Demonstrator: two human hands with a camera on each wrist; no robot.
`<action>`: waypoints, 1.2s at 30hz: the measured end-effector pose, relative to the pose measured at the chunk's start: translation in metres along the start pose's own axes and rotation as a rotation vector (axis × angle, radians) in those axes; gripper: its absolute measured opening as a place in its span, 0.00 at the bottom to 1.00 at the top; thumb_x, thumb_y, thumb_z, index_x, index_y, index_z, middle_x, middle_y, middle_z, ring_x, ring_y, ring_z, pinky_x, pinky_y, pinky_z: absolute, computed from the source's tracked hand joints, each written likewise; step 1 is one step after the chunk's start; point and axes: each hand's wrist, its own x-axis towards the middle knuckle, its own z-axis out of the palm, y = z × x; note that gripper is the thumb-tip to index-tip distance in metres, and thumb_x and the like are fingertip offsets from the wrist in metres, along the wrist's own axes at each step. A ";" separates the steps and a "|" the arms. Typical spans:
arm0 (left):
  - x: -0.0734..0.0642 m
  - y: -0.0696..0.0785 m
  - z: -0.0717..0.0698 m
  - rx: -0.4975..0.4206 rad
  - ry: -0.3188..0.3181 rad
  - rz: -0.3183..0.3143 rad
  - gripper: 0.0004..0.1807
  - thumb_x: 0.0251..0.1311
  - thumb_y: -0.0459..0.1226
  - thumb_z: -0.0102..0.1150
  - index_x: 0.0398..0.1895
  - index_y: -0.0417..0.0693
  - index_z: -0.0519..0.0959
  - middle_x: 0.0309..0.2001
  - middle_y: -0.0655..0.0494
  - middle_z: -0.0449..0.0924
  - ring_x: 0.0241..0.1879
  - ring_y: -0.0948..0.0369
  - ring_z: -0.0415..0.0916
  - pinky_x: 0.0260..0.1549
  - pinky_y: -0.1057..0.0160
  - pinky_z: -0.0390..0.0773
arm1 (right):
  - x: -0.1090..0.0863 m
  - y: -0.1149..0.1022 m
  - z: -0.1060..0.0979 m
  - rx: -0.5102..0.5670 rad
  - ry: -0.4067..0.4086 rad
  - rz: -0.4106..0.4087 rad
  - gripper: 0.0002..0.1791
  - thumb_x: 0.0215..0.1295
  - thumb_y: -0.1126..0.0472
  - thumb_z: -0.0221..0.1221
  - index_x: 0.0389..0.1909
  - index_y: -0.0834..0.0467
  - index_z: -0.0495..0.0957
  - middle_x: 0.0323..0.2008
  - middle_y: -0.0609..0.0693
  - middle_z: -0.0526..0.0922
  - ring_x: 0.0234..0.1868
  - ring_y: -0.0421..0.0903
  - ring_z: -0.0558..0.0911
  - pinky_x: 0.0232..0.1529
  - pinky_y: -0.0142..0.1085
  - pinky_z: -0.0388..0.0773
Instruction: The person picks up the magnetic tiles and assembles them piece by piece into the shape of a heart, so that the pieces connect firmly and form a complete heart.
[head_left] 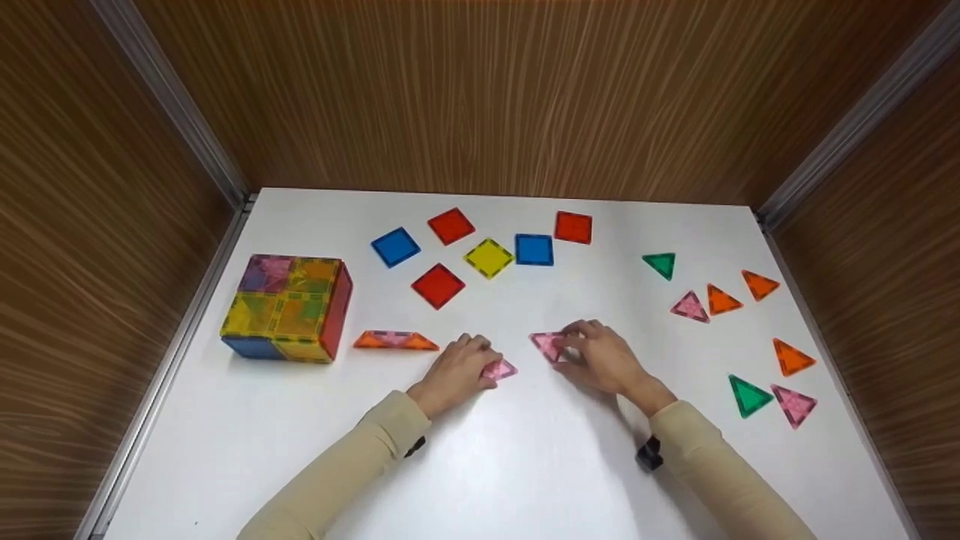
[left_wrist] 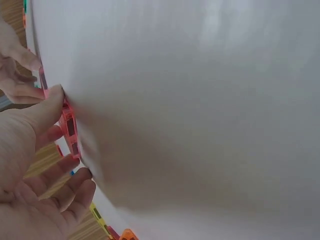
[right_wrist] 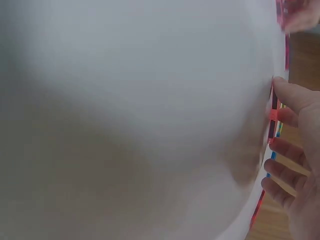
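The tiles (head_left: 546, 343) are glossy plastic, the tabletop (head_left: 540, 472) smooth, the walls (head_left: 480, 97) wood-grained, perhaps laminate.

Gap between left hand (head_left: 456, 369) and right hand (head_left: 606, 358) fingers: narrow, left pink triangle (head_left: 502, 369) and right pink triangle (head_left: 545, 344) poke in from each side. Near side of fingers: wide run of white tabletop (head_left: 536, 465), sleeves (head_left: 330, 472) flank it. Outboard of left fingers: orange-pink piece (head_left: 396, 340) just beside, taller tile block (head_left: 300, 315) past it. Beyond fingertips: flat squares (head_left: 438, 286), low. Outboard of right fingers: free table, then scattered triangles (head_left: 723, 300).
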 end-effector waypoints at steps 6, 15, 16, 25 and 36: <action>0.009 0.007 0.001 0.048 -0.019 0.019 0.24 0.68 0.46 0.70 0.66 0.56 0.83 0.62 0.49 0.78 0.57 0.54 0.71 0.63 0.56 0.78 | 0.006 -0.021 0.007 0.016 -0.010 -0.063 0.19 0.67 0.49 0.71 0.57 0.48 0.88 0.59 0.52 0.84 0.61 0.52 0.80 0.64 0.53 0.82; 0.016 0.011 0.000 0.075 -0.053 0.045 0.24 0.68 0.47 0.69 0.66 0.58 0.83 0.60 0.49 0.79 0.54 0.55 0.71 0.58 0.58 0.78 | 0.008 -0.031 0.015 0.040 0.005 -0.117 0.19 0.68 0.50 0.71 0.57 0.49 0.88 0.59 0.54 0.85 0.60 0.54 0.82 0.64 0.54 0.82; 0.016 0.011 0.000 0.071 -0.054 0.041 0.24 0.68 0.47 0.69 0.67 0.58 0.82 0.61 0.49 0.79 0.54 0.55 0.71 0.59 0.58 0.78 | 0.008 -0.029 0.014 0.050 0.004 -0.113 0.19 0.68 0.49 0.71 0.58 0.49 0.87 0.60 0.54 0.84 0.61 0.54 0.81 0.64 0.54 0.82; 0.013 0.008 0.003 0.028 -0.054 0.051 0.25 0.73 0.47 0.64 0.70 0.54 0.78 0.66 0.49 0.76 0.59 0.54 0.70 0.65 0.57 0.76 | -0.015 0.028 -0.007 0.035 0.189 -0.024 0.28 0.67 0.53 0.71 0.65 0.57 0.81 0.64 0.62 0.80 0.63 0.62 0.80 0.63 0.60 0.81; 0.016 0.006 0.003 0.065 -0.040 0.087 0.25 0.74 0.48 0.62 0.70 0.50 0.78 0.65 0.48 0.76 0.59 0.53 0.70 0.65 0.55 0.76 | -0.051 0.128 -0.048 -0.048 0.288 0.346 0.28 0.71 0.53 0.66 0.67 0.63 0.77 0.67 0.72 0.73 0.65 0.72 0.71 0.63 0.69 0.71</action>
